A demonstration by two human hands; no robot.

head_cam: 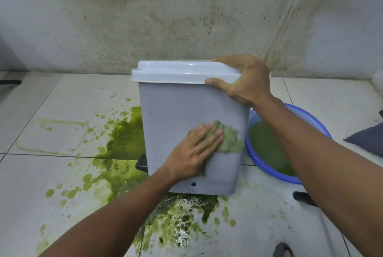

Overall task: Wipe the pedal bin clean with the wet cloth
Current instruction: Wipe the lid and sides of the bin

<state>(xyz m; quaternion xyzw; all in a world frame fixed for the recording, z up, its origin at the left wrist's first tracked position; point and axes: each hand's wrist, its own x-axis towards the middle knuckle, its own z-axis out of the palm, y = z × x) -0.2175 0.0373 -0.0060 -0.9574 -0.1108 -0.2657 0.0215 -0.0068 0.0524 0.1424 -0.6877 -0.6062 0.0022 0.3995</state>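
**Pedal bin** [186, 107]: grey plastic body with a pale lid [176, 71]. It stood on the tiled floor [41, 178] between the two hands, black pedal [141, 162] just left of the left wrist. Judged light, hollow, stiff-walled and slick when wet, so apt to slide or tip; best steadied at the lid rim.

**Wet cloth** [231, 139]: soft, green-stained wad, pinned to the bin's near wall under the left hand [194, 149], whose fingers lay straight and close together, pressing flat.

**Right hand** [243, 82]: curled over the lid's right corner, thumb on its front edge.

**Blue basin** [269, 172]: held green water, beneath the right forearm.

**Green spill** [124, 134]: left of the left hand.
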